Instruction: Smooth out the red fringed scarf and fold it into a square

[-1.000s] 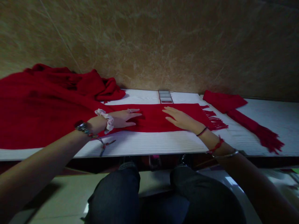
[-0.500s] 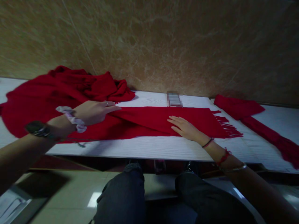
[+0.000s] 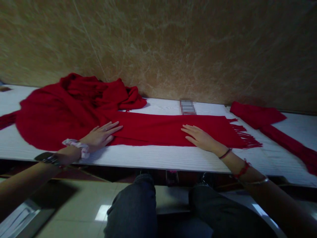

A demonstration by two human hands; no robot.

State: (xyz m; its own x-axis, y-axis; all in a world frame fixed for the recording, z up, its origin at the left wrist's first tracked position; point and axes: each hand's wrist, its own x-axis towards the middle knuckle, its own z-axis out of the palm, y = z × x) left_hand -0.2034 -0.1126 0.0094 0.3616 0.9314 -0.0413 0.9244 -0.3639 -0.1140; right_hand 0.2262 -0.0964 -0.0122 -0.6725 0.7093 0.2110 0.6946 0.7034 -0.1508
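Left hand (image 3: 102,135), ours: come down from its raised, bunched position over the cloth half a second ago, now laid flat with fingers spread; the slanting ridge that ran across the cloth then has largely flattened. Right hand (image 3: 199,137), ours: in the same place on the cloth, palm down, fingers extended. Grip: released on both sides; we clasp nothing, only rest upon the fabric. Principal piece: one red scarf (image 3: 153,130), lying lengthwise on a white wood-grained table (image 3: 153,156) in front of us, its strip smooth between our hands, light creases near the left one, and its fringe (image 3: 246,137) loose beyond the right. Toward the left it runs into a broad, rounded spread beside a rumpled red heap (image 3: 99,94) near the marbled wall (image 3: 173,49); where one ends and the other begins, we cannot tell. Further pieces: a second red scarf (image 3: 257,115), folded at an angle, just beside the fringe; one small blurred-out item (image 3: 188,107) behind the strip. Worn by us: pale scrunchie (image 3: 76,145) and watch (image 3: 47,158), left wrist; red bracelet (image 3: 242,170) and silver bangle, right.
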